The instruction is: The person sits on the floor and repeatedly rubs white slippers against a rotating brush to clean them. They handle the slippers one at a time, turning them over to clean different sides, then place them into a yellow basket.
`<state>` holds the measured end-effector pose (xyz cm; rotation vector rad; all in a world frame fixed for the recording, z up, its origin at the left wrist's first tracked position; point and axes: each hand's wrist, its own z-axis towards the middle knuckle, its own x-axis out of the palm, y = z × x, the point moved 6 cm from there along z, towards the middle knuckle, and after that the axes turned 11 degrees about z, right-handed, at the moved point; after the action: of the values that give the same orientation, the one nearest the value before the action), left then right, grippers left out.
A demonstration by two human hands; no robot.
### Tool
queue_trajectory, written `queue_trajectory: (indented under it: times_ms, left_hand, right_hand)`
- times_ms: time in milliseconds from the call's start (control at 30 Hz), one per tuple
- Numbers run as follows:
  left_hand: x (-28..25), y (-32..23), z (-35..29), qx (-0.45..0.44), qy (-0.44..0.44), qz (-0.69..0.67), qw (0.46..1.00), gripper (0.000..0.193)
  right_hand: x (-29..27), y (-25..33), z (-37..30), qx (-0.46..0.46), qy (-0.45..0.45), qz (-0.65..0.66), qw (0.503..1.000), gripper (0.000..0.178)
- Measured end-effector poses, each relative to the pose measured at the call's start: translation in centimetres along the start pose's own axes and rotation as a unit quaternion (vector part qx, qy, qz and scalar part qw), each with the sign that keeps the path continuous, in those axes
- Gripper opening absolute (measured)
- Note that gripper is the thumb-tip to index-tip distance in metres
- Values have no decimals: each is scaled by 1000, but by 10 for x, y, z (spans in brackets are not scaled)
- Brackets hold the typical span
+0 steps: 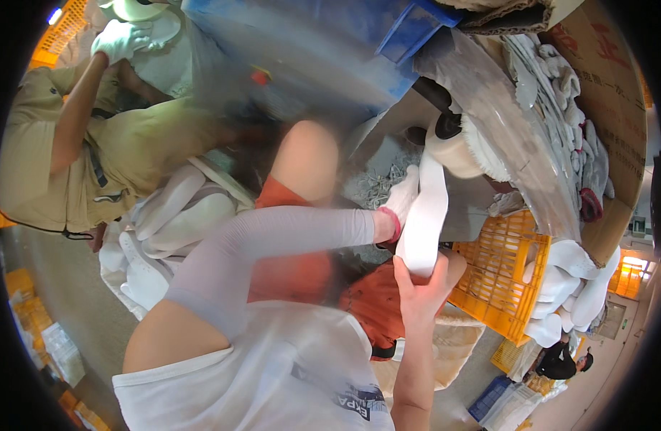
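Right hand (425,287) bare, closed around lower end of white shoe sole (424,215). Left hand (402,194) gloved, gripping sole's upper edge, pressing tip against spinning buffing wheel (463,147). Orange crate (499,276) of white soles just right; seated co-worker (93,151) far left.

Grey concrete floor (57,302) crowded with stock: yellow slatted plastic crate (499,276) at right, white moulded pieces (567,287) heaped against it; pile of similar white pieces (169,230) at left, just beside a seated person in khaki. Yellow crates (29,305) along the left rim, blue flat crate (492,395) and clear-wrapped bundles (517,406) at lower right.
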<state>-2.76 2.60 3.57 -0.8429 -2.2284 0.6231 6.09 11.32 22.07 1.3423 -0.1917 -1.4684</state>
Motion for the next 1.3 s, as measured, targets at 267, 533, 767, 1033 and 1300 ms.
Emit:
queue_trajectory:
  times_ms: [267, 533, 767, 1033, 1300]
  left_hand:
    - [-17, -34, 82, 191, -110, 279, 935, 57]
    - [0, 2, 73, 35, 22, -89, 995, 60]
    - [-7, -26, 90, 81, 36, -57, 994, 57]
    - [-3, 12, 31, 75, 43, -16, 996, 54]
    - [-3, -32, 88, 106, 107, -23, 988, 51]
  right_hand:
    - [46, -148, 51, 90, -42, -13, 995, 40]
    - [43, -87, 35, 145, 31, 238, 960, 62]
    - [38, -77, 43, 125, 82, -61, 987, 34]
    - [0, -15, -42, 93, 60, 24, 993, 39]
    - [32, -101, 24, 32, -41, -1, 999, 27]
